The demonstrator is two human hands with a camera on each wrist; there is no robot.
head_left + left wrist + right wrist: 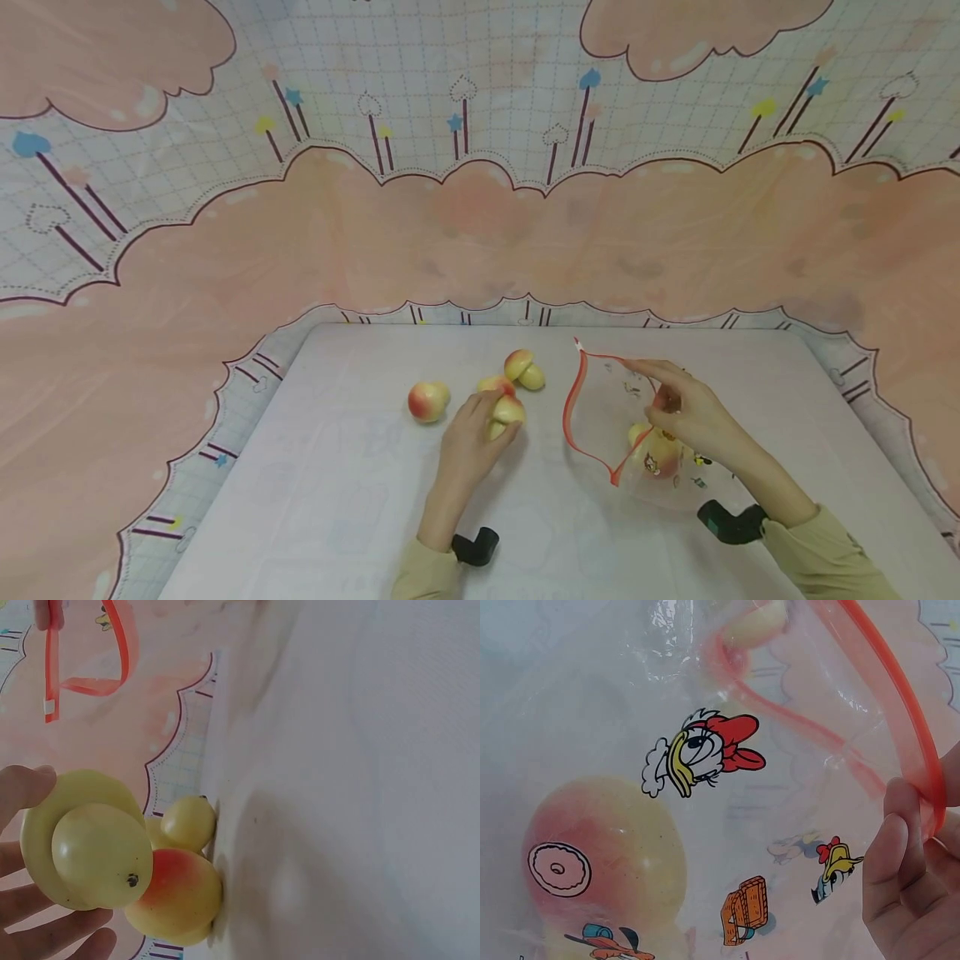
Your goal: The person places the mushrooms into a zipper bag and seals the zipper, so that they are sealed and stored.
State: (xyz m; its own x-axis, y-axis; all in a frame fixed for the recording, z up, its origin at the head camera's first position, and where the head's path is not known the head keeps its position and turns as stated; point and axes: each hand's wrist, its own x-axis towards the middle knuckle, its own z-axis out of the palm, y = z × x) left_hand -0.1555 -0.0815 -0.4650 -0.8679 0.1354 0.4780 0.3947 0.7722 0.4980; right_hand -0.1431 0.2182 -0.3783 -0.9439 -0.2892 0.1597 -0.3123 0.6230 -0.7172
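My left hand holds a yellow gourd with a red blush just above the table; its small bulb with a dark stem end faces the left wrist camera. Close behind it lies another gourd. To the right, my right hand pinches the red zip edge of a clear zip bag printed with cartoon figures. The bag's mouth gapes towards the left hand. Inside the bag rests a red-and-yellow gourd, seen through the plastic.
One gourd lies left of the left hand, and another lies farther back. They are on a white table. A patterned cloth hangs behind the table. Each wrist carries a black device.
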